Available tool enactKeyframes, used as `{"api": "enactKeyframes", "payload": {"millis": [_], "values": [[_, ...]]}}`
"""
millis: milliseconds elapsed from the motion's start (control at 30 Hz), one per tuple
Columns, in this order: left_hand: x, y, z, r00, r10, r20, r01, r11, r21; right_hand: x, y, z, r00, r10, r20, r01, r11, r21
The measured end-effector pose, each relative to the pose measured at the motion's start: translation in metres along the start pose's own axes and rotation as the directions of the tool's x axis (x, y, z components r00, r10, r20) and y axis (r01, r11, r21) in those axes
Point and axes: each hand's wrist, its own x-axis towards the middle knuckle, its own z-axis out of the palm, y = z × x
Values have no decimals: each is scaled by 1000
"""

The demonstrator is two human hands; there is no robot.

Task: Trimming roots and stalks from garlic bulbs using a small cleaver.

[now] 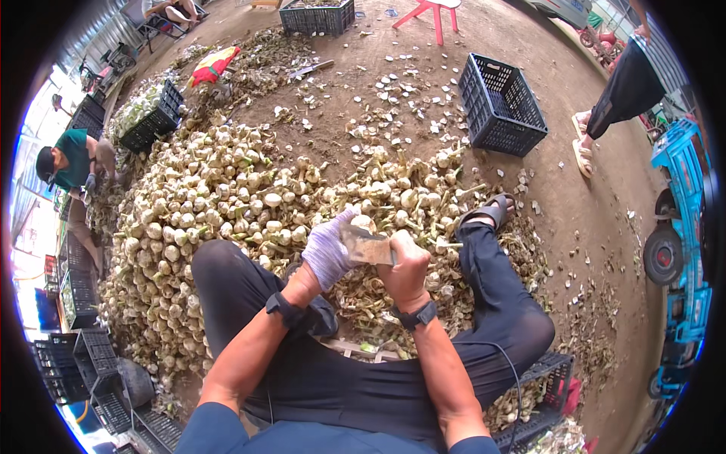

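My left hand, in a knitted glove, is raised in front of my lap and holds a garlic bulb, partly hidden behind a broad blade. In my bare right hand is the handle end of that wide, worn metal knife; its blade reaches left to the gloved fingers. Beneath and beyond both hands spreads a large heap of garlic bulbs with stems. Cut stalks and dry skins lie between my legs.
A black plastic crate stands ahead on the right. Another crate holds pale garlic. A co-worker crouches at left; a person stands at right near a blue vehicle. A knife lies on the ground.
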Motion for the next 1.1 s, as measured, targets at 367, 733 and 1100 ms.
{"api": "enactKeyframes", "payload": {"millis": [367, 733, 1100], "values": [[17, 66, 9, 946, -321, 35, 177, 424, -888, -14, 10, 5, 575, 654, 492, -697, 76, 713], [14, 36, -7, 999, -17, -34, 17, 1000, 10, 5, 10, -42, 595, 618, 515, -676, 38, 736], [0, 32, -13, 748, -598, 289, 553, 319, -770, 2, -9, -15, 982, 167, 84, -187, 912, 366]]}}
